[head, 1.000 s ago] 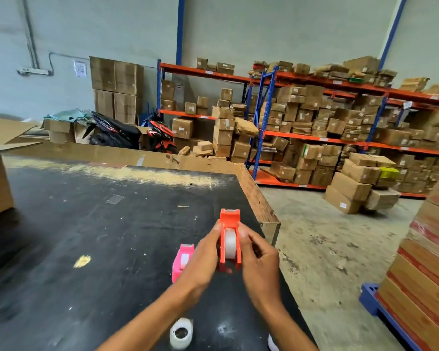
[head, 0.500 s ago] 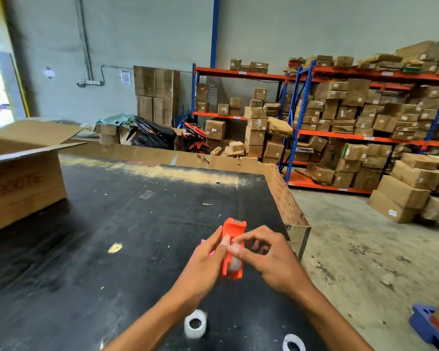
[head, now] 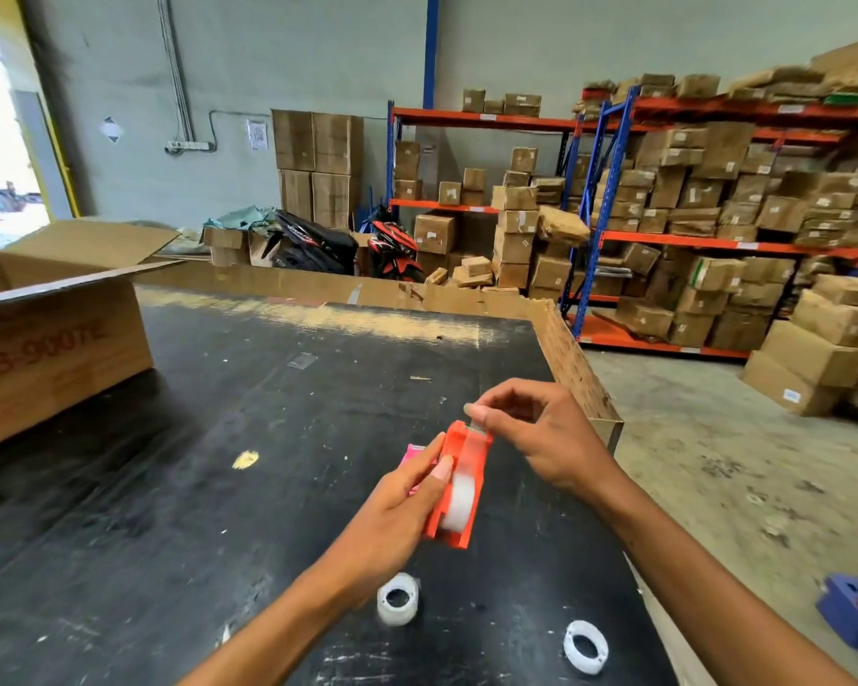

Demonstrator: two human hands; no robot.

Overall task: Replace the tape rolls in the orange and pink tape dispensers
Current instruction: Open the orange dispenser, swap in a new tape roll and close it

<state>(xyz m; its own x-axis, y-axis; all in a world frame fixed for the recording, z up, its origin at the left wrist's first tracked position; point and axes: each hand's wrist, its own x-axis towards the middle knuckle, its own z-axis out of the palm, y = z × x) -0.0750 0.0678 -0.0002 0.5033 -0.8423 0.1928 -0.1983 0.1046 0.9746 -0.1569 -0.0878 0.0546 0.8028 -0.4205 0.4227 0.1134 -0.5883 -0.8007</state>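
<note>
Taking the orange dispenser [head: 459,482] as your landmark: far to its left sits a cardboard box [head: 55,349] with wide bare table [head: 169,462] between, so you have room there. Just left and behind, the pink dispenser [head: 413,455] waits. Your left hand [head: 397,507] has its fingers clamped on the orange body; your right hand [head: 541,433] pinches the tape end [head: 475,426] at the cutter. Pull crookedly and the tape may tear or stick to itself. The table's right edge [head: 610,428] is near; the two spare rolls [head: 397,599] toward you could get knocked off.
</note>
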